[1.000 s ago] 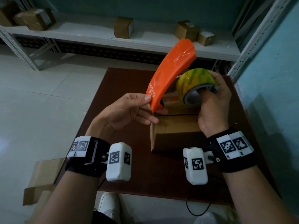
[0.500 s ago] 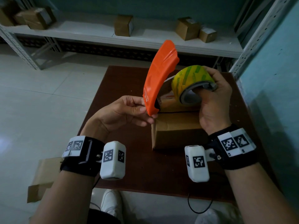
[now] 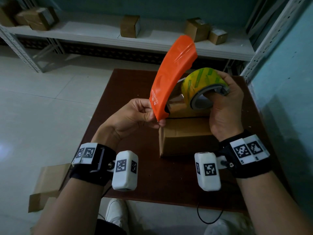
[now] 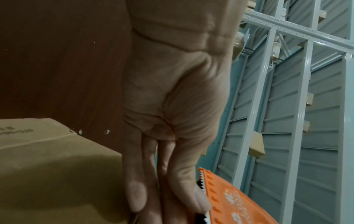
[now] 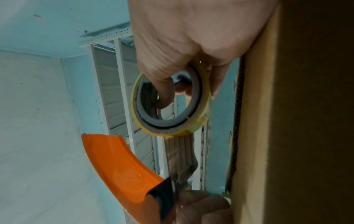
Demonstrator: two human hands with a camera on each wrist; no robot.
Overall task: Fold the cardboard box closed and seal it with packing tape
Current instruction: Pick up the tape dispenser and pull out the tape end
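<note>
A closed cardboard box (image 3: 186, 138) sits on the brown table (image 3: 152, 180), the seam between its top flaps showing. Above it my right hand (image 3: 225, 102) grips a yellow-green tape roll (image 3: 201, 87), with the thumb through the core (image 5: 170, 103). A short strip of brown tape (image 3: 176, 100) runs from the roll to a curved orange tape cutter (image 3: 172, 73). My left hand (image 3: 153, 114) pinches the cutter's lower, toothed end (image 4: 233, 201), where the strip ends. Both hands hover just over the box's top (image 4: 57, 174).
A white metal shelf (image 3: 101, 36) behind the table carries several small cardboard boxes. A teal wall (image 3: 284, 99) stands close on the right. Flattened cardboard (image 3: 49, 180) lies on the floor at the lower left. A black cable (image 3: 210, 217) hangs off the table's near edge.
My left fingers have curled tighter on the cutter's lower end and dropped slightly. The cutter's top has swung a little left, and more tape shows between it and the roll.
</note>
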